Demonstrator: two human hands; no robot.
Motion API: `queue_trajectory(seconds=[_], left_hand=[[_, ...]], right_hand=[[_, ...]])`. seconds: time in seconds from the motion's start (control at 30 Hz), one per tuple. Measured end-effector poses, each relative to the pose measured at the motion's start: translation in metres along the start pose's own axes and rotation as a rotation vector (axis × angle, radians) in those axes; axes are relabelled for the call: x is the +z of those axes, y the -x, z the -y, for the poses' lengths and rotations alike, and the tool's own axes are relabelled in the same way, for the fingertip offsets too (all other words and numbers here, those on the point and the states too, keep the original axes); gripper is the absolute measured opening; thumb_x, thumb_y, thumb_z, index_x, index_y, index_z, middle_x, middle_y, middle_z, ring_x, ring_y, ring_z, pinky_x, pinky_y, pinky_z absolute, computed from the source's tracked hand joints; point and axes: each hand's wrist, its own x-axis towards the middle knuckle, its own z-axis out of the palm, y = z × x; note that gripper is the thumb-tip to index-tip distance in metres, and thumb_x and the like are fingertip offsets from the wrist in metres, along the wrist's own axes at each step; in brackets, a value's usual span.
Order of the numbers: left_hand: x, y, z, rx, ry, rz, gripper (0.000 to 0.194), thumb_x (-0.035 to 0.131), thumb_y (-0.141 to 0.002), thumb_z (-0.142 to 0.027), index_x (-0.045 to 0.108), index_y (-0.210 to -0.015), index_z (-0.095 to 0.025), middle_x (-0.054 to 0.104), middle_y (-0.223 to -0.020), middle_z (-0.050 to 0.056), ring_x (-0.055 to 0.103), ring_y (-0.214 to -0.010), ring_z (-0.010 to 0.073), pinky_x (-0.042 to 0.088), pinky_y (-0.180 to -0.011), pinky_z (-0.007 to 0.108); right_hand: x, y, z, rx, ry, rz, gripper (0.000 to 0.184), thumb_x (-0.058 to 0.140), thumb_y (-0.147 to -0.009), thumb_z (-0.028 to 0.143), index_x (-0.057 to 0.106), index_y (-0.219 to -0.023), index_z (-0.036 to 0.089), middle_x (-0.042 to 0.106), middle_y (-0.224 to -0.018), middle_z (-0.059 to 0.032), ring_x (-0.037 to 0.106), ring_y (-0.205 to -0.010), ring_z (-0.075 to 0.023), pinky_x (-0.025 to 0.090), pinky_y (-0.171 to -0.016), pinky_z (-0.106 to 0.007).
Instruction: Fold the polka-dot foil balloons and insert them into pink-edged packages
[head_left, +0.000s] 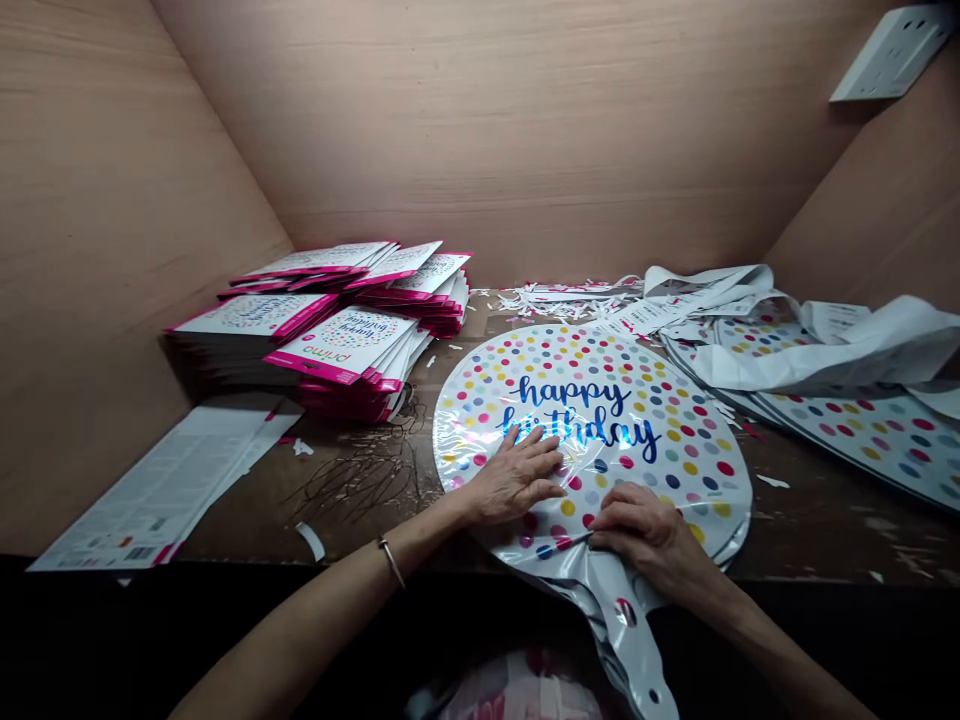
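Observation:
A flat round foil balloon [480,400] with coloured dots and blue "happy birthday" lettering lies on top of others like it at the table's front. My left hand [517,477] rests on it below the lettering, palm down with fingers spread. At the lower edge, my right hand [637,530] has its thumb and fingers pinched together on the balloon's foil, beside a crease where the tail begins. The white balloon tail [626,620] hangs over the table's front edge, with more layers beneath it. My right fingertips partly hide what is between them.
Stacks of printed packets [352,340] stand at the back left. Flat printed cards [165,490] lie at the left edge. More dotted balloons [855,430] lie on the right under white strips [832,360]. Paper scraps [555,300] line the back; a socket panel [892,55] is above.

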Motion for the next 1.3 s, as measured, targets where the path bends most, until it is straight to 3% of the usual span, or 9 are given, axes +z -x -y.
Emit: queue_trajectory(seconds=[0.23, 0.33, 0.43, 0.6, 0.8, 0.9, 0.97, 1.17, 1.3], left_hand=[[-0.041, 0.009, 0.008, -0.085, 0.27, 0.104, 0.059, 0.068, -0.072, -0.043, 0.051, -0.125, -0.021, 0.058, -0.119, 0.003, 0.054, -0.107, 0.0244, 0.042, -0.086, 0.028], [-0.051, 0.012, -0.003, -0.107, 0.1, 0.061, 0.035, 0.062, -0.078, -0.042, 0.061, -0.103, -0.017, 0.063, -0.092, 0.001, 0.058, -0.084, 0.0177, 0.043, -0.072, 0.022], [-0.044, 0.012, -0.021, -0.074, -0.161, -0.06, 0.033, 0.06, -0.079, -0.044, 0.06, -0.097, -0.016, 0.061, -0.1, 0.006, 0.056, -0.093, 0.0212, 0.041, -0.082, 0.028], [-0.034, -0.005, -0.032, -0.415, -0.4, -0.13, 0.021, 0.043, -0.085, -0.017, 0.063, -0.085, -0.013, 0.065, -0.088, 0.01, 0.06, -0.085, 0.0238, 0.042, -0.076, 0.032], [-0.069, -0.031, -0.014, -0.542, -0.398, -0.261, 0.028, 0.037, -0.087, -0.019, 0.064, -0.08, -0.014, 0.065, -0.077, 0.01, 0.061, -0.076, 0.0223, 0.041, -0.065, 0.029], [-0.075, -0.022, -0.009, -0.491, -0.389, -0.275, 0.029, 0.035, -0.087, -0.019, 0.062, -0.077, -0.015, 0.065, -0.076, 0.008, 0.061, -0.074, 0.0187, 0.042, -0.067, 0.027], [-0.07, -0.004, -0.004, -0.425, -0.377, -0.247, 0.021, 0.042, -0.085, -0.02, 0.06, -0.075, -0.016, 0.066, -0.079, 0.006, 0.061, -0.077, 0.0174, 0.043, -0.071, 0.026], [-0.037, 0.065, 0.024, 0.204, -0.535, -0.128, 0.015, 0.052, -0.08, -0.025, 0.059, -0.091, -0.018, 0.053, -0.127, 0.009, 0.043, -0.122, 0.0281, 0.028, -0.104, 0.049], [-0.039, 0.068, 0.025, 0.134, -0.503, -0.236, 0.025, 0.043, -0.08, -0.015, 0.059, -0.099, -0.017, 0.055, -0.126, 0.01, 0.047, -0.118, 0.0251, 0.033, -0.102, 0.044]], right_hand=[[-0.032, -0.061, 0.003, 0.318, -0.231, 0.097, 0.023, 0.058, -0.075, 0.036, 0.061, -0.065, 0.016, 0.053, -0.06, 0.002, 0.045, -0.059, -0.0113, 0.034, -0.057, -0.025], [-0.047, -0.086, -0.002, 0.334, -0.27, 0.11, 0.03, 0.06, -0.07, 0.044, 0.061, -0.065, 0.015, 0.05, -0.055, 0.0032, 0.041, -0.053, -0.0092, 0.032, -0.051, -0.024], [-0.056, -0.102, -0.002, 0.336, -0.289, 0.11, 0.033, 0.062, -0.067, 0.047, 0.061, -0.065, 0.014, 0.049, -0.054, 0.0036, 0.04, -0.051, -0.0084, 0.031, -0.049, -0.023], [-0.065, -0.112, 0.006, 0.321, -0.273, 0.119, 0.035, 0.059, -0.071, 0.048, 0.059, -0.065, 0.013, 0.049, -0.053, 0.003, 0.041, -0.049, -0.0089, 0.032, -0.047, -0.023], [-0.096, -0.073, 0.004, 0.035, -0.058, 0.013, 0.049, 0.053, -0.078, 0.043, 0.055, -0.122, 0.02, 0.057, -0.121, -0.008, 0.05, -0.113, -0.0255, 0.04, -0.093, -0.036], [-0.099, -0.03, -0.027, -0.075, 0.221, -0.072, 0.064, 0.06, -0.07, 0.033, 0.045, -0.132, 0.022, 0.047, -0.135, -0.0089, 0.04, -0.124, -0.0299, 0.036, -0.1, -0.044], [-0.095, -0.004, -0.055, -0.12, 0.359, -0.185, 0.05, 0.052, -0.072, 0.024, 0.055, -0.122, 0.021, 0.056, -0.124, -0.0089, 0.048, -0.117, -0.0294, 0.038, -0.099, -0.047], [-0.078, 0.027, -0.106, -0.123, 0.413, -0.324, 0.043, 0.039, -0.068, 0.012, 0.069, -0.096, 0.026, 0.067, -0.102, -0.0024, 0.06, -0.1, -0.0228, 0.051, -0.086, -0.037], [-0.083, 0.016, -0.103, -0.06, 0.355, -0.325, 0.038, 0.038, -0.069, 0.014, 0.068, -0.091, 0.024, 0.069, -0.095, -0.0034, 0.063, -0.094, -0.0225, 0.052, -0.083, -0.036]])
